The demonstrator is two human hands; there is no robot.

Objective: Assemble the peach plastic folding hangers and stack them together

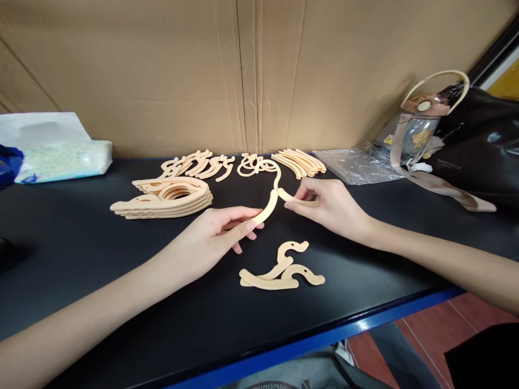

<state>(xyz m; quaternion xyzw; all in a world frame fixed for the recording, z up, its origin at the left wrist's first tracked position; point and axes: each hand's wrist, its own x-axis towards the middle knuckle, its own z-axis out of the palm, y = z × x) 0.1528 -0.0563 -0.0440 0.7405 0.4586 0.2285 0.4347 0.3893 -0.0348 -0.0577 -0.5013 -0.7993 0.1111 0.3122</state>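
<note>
A beige plastic folding clothes hanger (pixel 272 202) is held up above the black table, its two arms spread from a joint with a curved hook part behind. My left hand (pixel 221 232) pinches the left arm near its end, thumb on top. The right arm (pixel 298 201) is pinched by my right hand (pixel 330 204), whose fingers partly cover its end. On the table in front of my hands lie two hooked beige hanger pieces (pixel 270 284), one overlapping the other. A stack of folded beige hangers (pixel 162 204) sits left, behind my left wrist.
Along the back lie several hooked pieces (pixel 190 163), ring-shaped hooks (pixel 245 166) and straight arms (pixel 302 162). A tissue pack (pixel 68 159) stands far left. Clear plastic film (pixel 357 165), a strapped bottle (pixel 421 127) and a black bag (pixel 478 146) occupy the right. Cardboard (pixel 170 75) walls the back.
</note>
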